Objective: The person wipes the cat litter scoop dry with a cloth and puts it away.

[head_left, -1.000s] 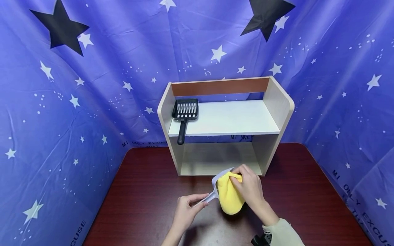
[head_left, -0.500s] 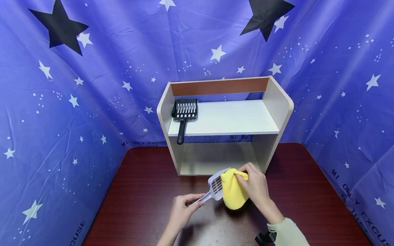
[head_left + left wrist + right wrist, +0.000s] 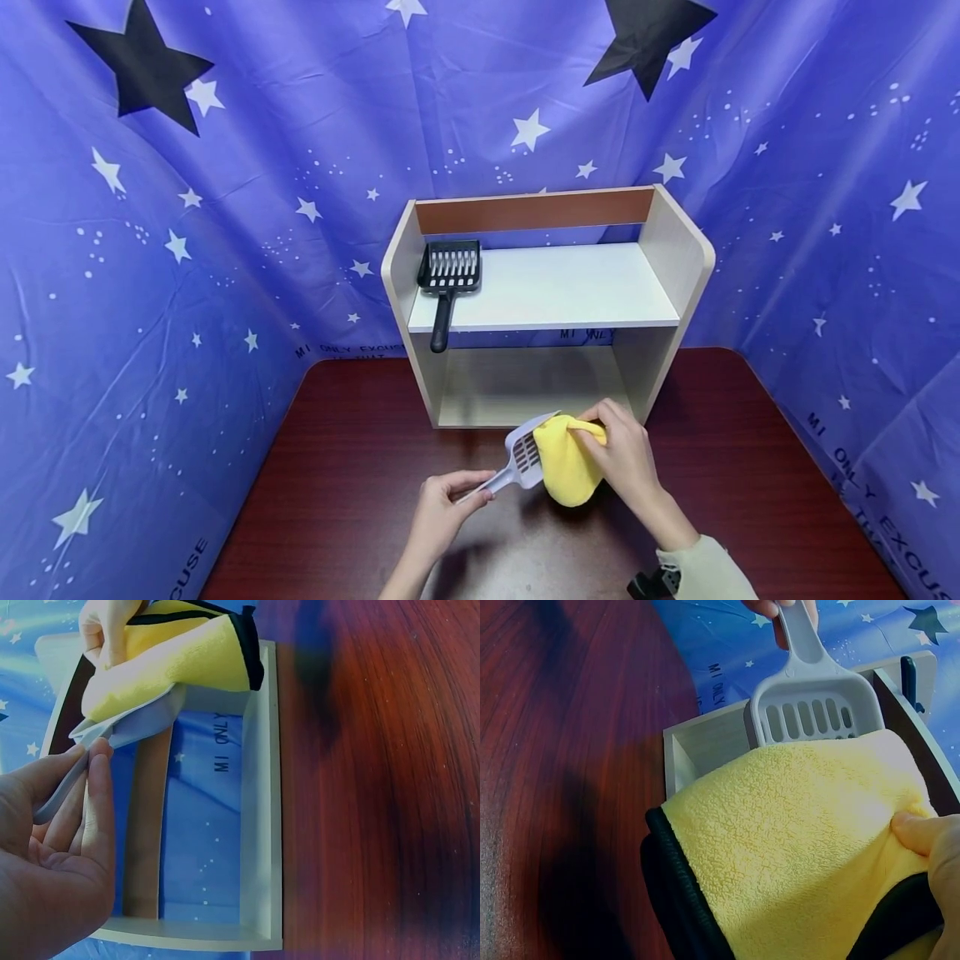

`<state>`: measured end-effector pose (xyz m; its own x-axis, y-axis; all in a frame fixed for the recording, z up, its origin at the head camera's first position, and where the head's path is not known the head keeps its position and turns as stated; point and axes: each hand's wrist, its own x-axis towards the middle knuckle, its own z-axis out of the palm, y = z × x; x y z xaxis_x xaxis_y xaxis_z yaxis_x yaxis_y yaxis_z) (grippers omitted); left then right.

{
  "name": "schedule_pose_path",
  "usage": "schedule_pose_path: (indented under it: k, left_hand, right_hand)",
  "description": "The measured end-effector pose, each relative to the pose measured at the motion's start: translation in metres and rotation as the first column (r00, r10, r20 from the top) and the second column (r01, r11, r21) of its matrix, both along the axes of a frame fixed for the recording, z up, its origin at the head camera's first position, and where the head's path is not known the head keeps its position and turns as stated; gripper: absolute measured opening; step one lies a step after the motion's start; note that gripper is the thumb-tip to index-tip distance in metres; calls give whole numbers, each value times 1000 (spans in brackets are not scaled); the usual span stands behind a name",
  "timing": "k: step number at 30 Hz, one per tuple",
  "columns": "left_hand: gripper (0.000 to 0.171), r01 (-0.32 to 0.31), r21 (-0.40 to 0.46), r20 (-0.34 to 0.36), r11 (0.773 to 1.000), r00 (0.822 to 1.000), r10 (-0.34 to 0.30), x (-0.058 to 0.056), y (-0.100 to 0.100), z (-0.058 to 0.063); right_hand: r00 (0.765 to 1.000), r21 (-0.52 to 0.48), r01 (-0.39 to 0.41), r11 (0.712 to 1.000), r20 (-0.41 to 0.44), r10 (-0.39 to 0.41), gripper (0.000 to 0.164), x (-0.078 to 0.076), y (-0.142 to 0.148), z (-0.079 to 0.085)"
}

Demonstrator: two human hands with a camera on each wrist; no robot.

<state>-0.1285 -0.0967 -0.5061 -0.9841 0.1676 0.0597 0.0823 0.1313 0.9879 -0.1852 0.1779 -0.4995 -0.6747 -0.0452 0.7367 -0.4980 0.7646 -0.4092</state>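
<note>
My left hand (image 3: 438, 510) pinches the handle of a pale grey slotted litter scoop (image 3: 522, 454) between thumb and fingers, holding it tilted above the table. A yellow cloth with dark edging (image 3: 568, 467) hangs from my right hand (image 3: 626, 454), which grips it at the top. The cloth lies against the far part of the scoop's head and covers it. In the right wrist view, several slots of the scoop (image 3: 810, 712) show above the fluffy cloth (image 3: 795, 832). From the left wrist, the scoop (image 3: 142, 720) appears edge-on beneath the cloth.
Behind my hands stands a small two-level wooden shelf (image 3: 555, 287). A black slotted scoop (image 3: 450, 271) lies on its upper board at the left, handle over the front edge. Dark red wood table (image 3: 337, 483) surrounds it, with a blue starry curtain (image 3: 247, 250) behind.
The cloth and right hand have shifted right along the scoop, uncovering slots near its handle. The left hand has moved slightly left. Over the last half second the cloth has moved slightly back left.
</note>
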Motion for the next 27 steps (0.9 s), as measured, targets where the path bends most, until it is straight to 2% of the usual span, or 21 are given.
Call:
schedule_pose_path:
  k: [7,14,27]
  left_hand:
    - [26,0,6,11,1000,1000,0,-1,2,1]
    - [27,20,33,19,999,1000,-20,-2,5,2]
    - [26,10,21,1,1000,1000,-10,-2,10,2]
  right_hand:
    - [997,-14,-58,998,-41,58,28,2,-7,2]
    - [993,-25,-113,993,-26,113,24,3,-15,2]
    - [991,-25,-131,991,-15,131,23,7,-26,3]
